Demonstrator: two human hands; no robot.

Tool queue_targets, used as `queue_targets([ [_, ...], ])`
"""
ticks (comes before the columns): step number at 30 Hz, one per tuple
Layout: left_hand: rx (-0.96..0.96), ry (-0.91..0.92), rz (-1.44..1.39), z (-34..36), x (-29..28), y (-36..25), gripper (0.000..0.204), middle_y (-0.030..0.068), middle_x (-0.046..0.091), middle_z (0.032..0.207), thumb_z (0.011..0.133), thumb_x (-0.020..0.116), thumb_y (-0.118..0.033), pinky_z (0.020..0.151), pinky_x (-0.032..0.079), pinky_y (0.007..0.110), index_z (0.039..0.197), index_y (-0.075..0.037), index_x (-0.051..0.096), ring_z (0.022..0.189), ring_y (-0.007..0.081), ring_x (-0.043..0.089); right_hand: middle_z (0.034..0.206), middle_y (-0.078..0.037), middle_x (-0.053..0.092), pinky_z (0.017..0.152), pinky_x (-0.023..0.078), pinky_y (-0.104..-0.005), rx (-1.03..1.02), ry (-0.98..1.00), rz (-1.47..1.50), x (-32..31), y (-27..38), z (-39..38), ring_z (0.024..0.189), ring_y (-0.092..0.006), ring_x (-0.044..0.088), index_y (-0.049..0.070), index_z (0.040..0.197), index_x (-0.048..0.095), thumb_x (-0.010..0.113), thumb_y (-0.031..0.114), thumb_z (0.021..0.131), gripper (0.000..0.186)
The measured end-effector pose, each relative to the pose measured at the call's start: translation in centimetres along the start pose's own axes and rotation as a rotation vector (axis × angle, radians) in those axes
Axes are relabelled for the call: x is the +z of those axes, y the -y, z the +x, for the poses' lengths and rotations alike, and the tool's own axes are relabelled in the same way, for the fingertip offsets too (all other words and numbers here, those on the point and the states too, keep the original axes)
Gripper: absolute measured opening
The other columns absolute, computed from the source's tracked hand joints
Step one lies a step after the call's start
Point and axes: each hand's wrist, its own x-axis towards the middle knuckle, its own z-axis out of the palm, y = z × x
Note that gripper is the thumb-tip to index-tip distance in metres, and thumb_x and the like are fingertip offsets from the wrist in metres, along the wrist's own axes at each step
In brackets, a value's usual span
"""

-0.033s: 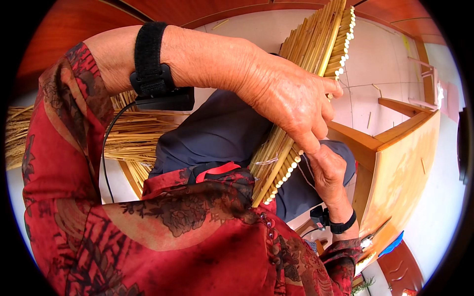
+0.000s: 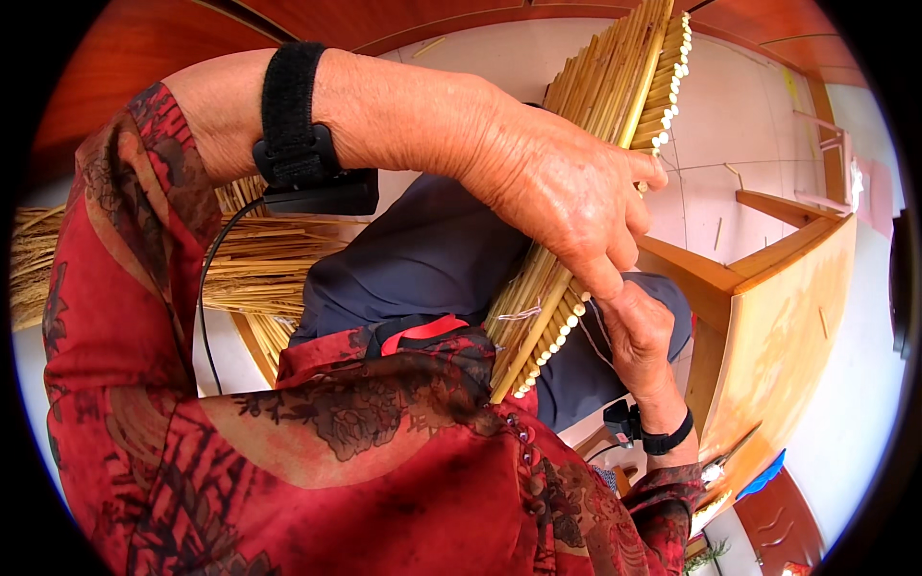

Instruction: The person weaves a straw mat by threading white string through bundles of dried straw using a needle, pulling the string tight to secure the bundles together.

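Observation:
A long panel of straw stalks (image 2: 600, 82) with pale cut ends lies diagonally over my lap, its lower end against my red patterned shirt. My left hand (image 2: 567, 206) lies across its middle, fingers curled around the edge with the cut ends. Just below, my right hand (image 2: 634, 331) is closed at the same edge, its fingertips partly hidden, so what it grips is unclear. A thin white string (image 2: 519, 313) crosses the lower part of the panel, and another strand hangs beside my right hand.
Loose straw stalks (image 2: 259, 252) are piled at the left. At the right stands a wooden table or bench (image 2: 788, 307), with a metal tool (image 2: 740, 446) near its lower edge. Stray straw bits lie on the tiled floor (image 2: 701, 106). Red wooden panelling runs along the top.

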Motion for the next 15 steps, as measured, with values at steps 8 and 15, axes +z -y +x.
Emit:
queue_targets([
  [8,0.021,-0.019,0.009,0.0,-0.1,0.3,0.018,-0.0039,0.047,0.071,0.080,0.058,-0.015,0.090,0.037,0.052,0.097,-0.015,0.059,0.073,0.0159,0.052,0.059,-0.007,0.049,0.047,0.041,-0.0305,-0.021,0.084,0.013,-0.9,-0.1,0.3,0.051,-0.0206,0.051,0.004,0.098,0.064,0.067,-0.008,0.070,0.030],
  [15,0.021,-0.009,-0.040,0.2,0.0,0.5,0.026,-0.0034,0.047,0.073,0.083,0.055,-0.012,0.091,0.036,0.053,0.108,-0.013,0.059,0.074,0.0160,0.052,0.061,-0.007,0.051,0.047,0.041,-0.0306,0.019,0.121,-0.029,-1.6,0.0,0.0,0.051,-0.0203,0.052,0.004,0.099,0.065,0.068,-0.007,0.070,0.031],
])
